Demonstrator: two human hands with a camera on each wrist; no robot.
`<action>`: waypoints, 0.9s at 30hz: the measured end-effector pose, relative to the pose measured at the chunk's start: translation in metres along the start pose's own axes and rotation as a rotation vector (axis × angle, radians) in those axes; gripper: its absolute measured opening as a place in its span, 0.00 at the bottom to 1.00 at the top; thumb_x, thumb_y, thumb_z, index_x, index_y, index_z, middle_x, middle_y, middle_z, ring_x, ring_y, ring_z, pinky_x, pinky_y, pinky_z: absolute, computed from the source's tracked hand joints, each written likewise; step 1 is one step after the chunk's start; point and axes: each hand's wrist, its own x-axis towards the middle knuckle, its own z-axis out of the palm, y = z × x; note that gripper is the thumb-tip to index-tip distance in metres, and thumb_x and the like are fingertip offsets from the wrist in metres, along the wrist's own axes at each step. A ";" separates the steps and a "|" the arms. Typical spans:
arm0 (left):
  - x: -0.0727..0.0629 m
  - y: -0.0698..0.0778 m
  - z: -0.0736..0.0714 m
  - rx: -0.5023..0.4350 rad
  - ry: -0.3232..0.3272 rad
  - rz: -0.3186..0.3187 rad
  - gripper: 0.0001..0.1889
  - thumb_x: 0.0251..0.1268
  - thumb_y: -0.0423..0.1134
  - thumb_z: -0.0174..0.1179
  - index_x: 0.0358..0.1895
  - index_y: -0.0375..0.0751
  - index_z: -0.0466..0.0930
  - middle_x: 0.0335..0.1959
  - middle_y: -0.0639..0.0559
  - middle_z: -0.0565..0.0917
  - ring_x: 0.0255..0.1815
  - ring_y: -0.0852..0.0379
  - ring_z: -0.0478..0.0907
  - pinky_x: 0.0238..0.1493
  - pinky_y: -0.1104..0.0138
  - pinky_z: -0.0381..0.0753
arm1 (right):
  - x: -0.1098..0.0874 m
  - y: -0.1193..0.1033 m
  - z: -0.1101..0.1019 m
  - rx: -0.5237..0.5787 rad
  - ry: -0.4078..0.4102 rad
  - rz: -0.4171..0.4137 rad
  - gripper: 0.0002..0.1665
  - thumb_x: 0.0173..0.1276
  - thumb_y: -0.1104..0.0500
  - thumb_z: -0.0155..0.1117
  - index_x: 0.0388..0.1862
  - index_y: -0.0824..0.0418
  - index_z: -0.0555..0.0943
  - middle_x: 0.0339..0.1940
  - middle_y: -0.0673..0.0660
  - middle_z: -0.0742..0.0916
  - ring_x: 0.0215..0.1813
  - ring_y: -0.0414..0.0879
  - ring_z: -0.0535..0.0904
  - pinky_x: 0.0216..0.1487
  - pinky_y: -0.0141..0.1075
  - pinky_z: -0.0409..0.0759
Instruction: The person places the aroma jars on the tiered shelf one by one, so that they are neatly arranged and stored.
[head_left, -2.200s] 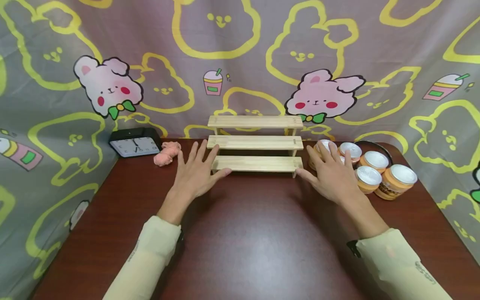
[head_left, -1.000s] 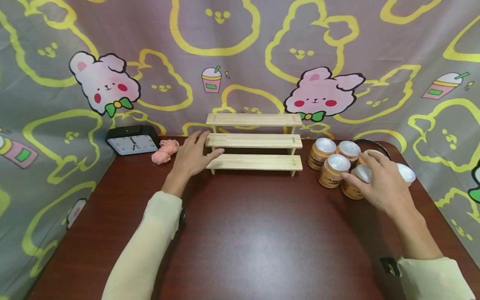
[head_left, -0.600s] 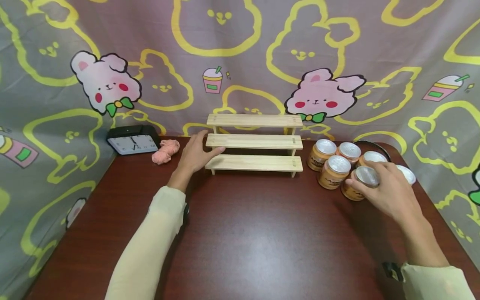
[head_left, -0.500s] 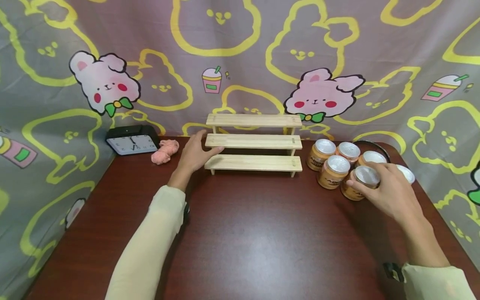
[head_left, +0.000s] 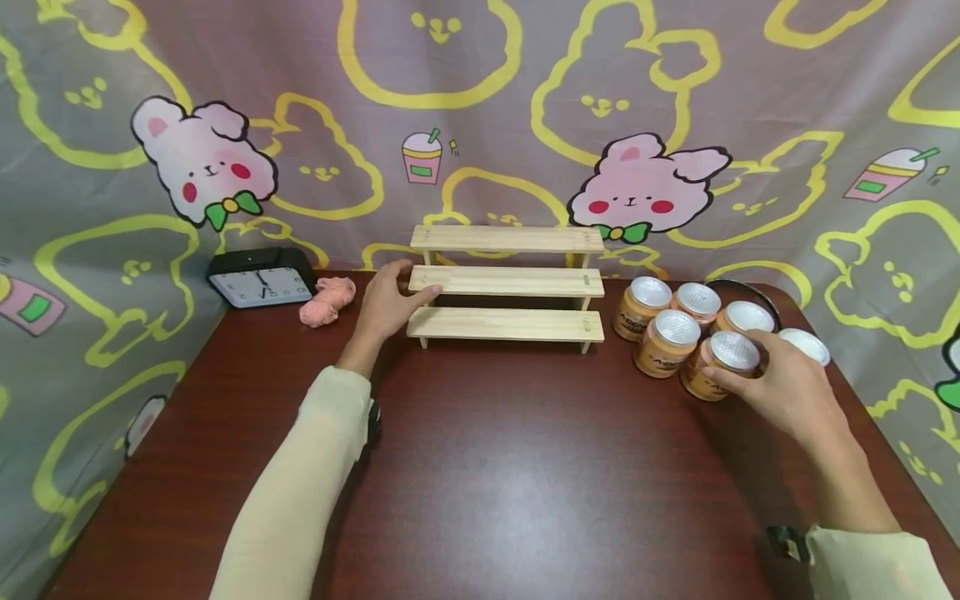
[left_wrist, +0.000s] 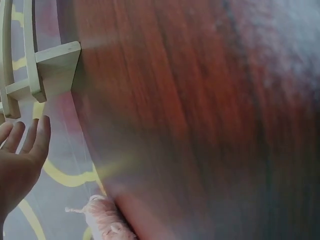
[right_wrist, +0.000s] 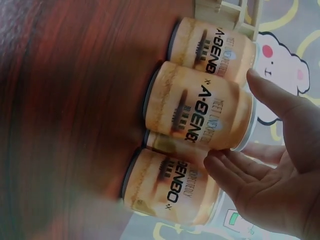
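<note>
My right hand [head_left: 795, 383] is at the front right jar of the group, thumb on its near left side and fingers round its far right side. That jar [head_left: 733, 350] stands upright, orange-brown with a silvery lid. In the right wrist view, my hand [right_wrist: 280, 180] has thumb and fingers on opposite sides of the labelled jar [right_wrist: 200, 105], near its lid. My left hand [head_left: 386, 304] is at the left end of the three-tier wooden stand [head_left: 506, 323], thumb over the middle tier. In the left wrist view, its fingers [left_wrist: 40, 137] are loosely extended beside the stand [left_wrist: 57, 65].
Several more jars [head_left: 666, 342] crowd close around the held one, with a dark curved rim [head_left: 761, 296] behind them. A black clock [head_left: 262, 279] and a pink yarn skein [head_left: 327, 300] sit at the back left. A patterned curtain [head_left: 480, 125] hangs behind the table [head_left: 517, 467].
Both hands were spread over the table at first. The right has moved right and closed round the front right jar; the left has come to the stand's left end. The jars have not visibly moved.
</note>
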 end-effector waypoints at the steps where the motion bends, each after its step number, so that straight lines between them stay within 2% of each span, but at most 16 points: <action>1: 0.000 0.000 0.000 -0.008 0.001 0.000 0.44 0.62 0.61 0.69 0.74 0.38 0.68 0.69 0.40 0.72 0.61 0.43 0.75 0.58 0.50 0.76 | 0.000 0.001 0.000 0.003 -0.005 0.005 0.41 0.56 0.43 0.81 0.54 0.72 0.79 0.33 0.64 0.84 0.35 0.60 0.78 0.29 0.47 0.69; 5: 0.002 -0.001 -0.001 -0.013 -0.007 0.002 0.41 0.63 0.60 0.69 0.73 0.39 0.70 0.71 0.40 0.71 0.67 0.41 0.71 0.64 0.48 0.72 | 0.001 0.005 -0.001 0.010 -0.028 0.043 0.42 0.57 0.43 0.81 0.57 0.73 0.78 0.30 0.63 0.84 0.34 0.59 0.77 0.28 0.44 0.69; 9: 0.002 -0.002 0.000 0.005 -0.025 -0.002 0.41 0.65 0.60 0.67 0.74 0.39 0.69 0.74 0.40 0.68 0.74 0.40 0.63 0.71 0.47 0.65 | 0.001 0.008 0.001 0.016 -0.033 0.067 0.44 0.57 0.43 0.80 0.59 0.75 0.77 0.32 0.67 0.85 0.36 0.61 0.78 0.29 0.45 0.69; 18: 0.003 0.000 -0.001 0.010 -0.044 -0.012 0.40 0.67 0.57 0.67 0.75 0.38 0.67 0.75 0.40 0.67 0.76 0.40 0.61 0.73 0.48 0.62 | 0.000 0.010 0.008 0.065 0.022 0.112 0.47 0.57 0.42 0.80 0.60 0.77 0.77 0.41 0.75 0.85 0.41 0.66 0.80 0.33 0.48 0.72; 27: 0.004 0.002 -0.002 0.015 -0.052 -0.018 0.41 0.67 0.57 0.67 0.76 0.38 0.67 0.75 0.41 0.68 0.76 0.41 0.61 0.73 0.50 0.63 | -0.003 0.010 0.011 0.181 0.038 0.208 0.47 0.57 0.43 0.80 0.61 0.78 0.75 0.49 0.77 0.84 0.48 0.64 0.81 0.29 0.25 0.68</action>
